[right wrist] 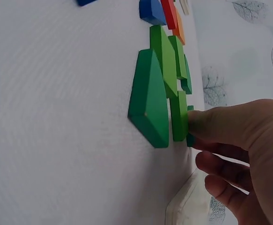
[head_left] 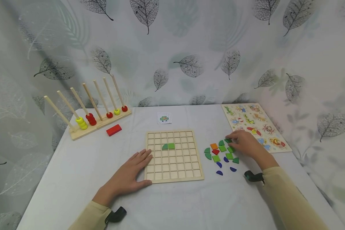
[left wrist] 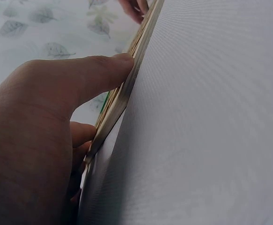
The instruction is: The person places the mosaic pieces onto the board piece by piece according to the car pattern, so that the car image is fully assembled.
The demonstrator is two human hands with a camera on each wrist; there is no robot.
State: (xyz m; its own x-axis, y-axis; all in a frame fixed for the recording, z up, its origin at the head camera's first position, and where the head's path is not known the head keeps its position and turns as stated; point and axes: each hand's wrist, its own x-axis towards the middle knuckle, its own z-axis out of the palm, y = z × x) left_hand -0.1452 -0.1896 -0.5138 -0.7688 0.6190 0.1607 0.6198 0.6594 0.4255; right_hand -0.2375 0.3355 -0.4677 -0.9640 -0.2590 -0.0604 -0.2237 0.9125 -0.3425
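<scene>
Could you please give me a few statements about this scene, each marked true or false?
1. The left hand touches the grid board. True.
2. The right hand rests on the peg stand. False: it is at a dark green piece.
3. A light green square sits in the grid board. True.
4. The red block lies on the grid board. False: it lies on the tabletop.
5. The picture card lies beyond the grid board. True.

No text, label, brand, number or sign can be read on the grid board [head_left: 173, 160], the small card [head_left: 164, 118] behind it, or the picture puzzle [head_left: 256, 127] to its right.
</scene>
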